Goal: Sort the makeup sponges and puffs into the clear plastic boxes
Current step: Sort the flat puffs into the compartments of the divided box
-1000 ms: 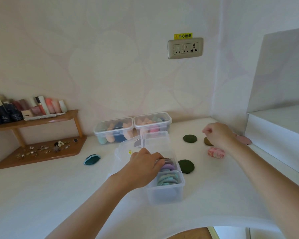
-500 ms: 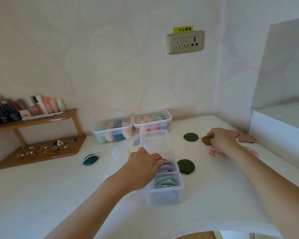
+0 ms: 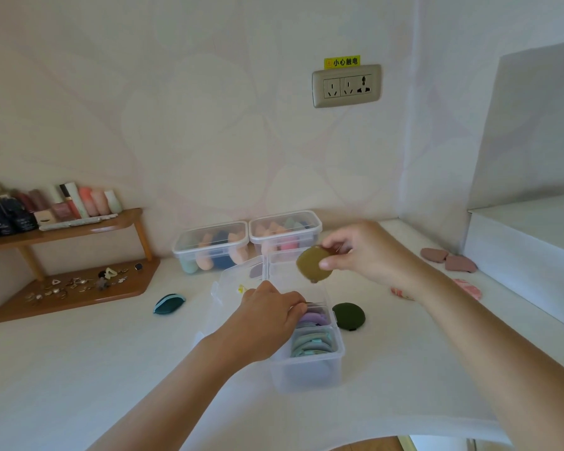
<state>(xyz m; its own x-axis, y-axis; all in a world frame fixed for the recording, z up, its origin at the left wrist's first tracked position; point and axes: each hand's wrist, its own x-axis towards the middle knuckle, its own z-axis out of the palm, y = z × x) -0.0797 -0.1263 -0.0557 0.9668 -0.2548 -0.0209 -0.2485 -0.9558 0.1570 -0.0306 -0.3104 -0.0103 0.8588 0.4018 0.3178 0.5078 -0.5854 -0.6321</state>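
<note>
An open clear plastic box point(image 3: 310, 374) stands mid-table, with purple puffs point(image 3: 313, 319) and teal puffs point(image 3: 313, 345) upright in its compartments. My left hand point(image 3: 267, 323) rests on the box's left rim, fingertips among the puffs. My right hand point(image 3: 365, 252) pinches an olive-brown round puff point(image 3: 311, 263) in the air above the box's far end. A dark green puff point(image 3: 349, 315) lies right of the box, a teal one point(image 3: 168, 303) to its left. Two mauve puffs point(image 3: 448, 259) and pink patterned puffs point(image 3: 468, 288) lie at the right.
Two closed clear boxes point(image 3: 209, 247) point(image 3: 285, 231) with sponges stand against the back wall. A wooden shelf point(image 3: 75, 227) with cosmetics and small jewellery occupies the left corner. A white ledge point(image 3: 525, 242) rises at the right. A wall socket point(image 3: 345, 86) is above.
My right hand has picked the olive-brown puff off the table at the right and carried it left, above the open box. My left hand has stayed on the box.
</note>
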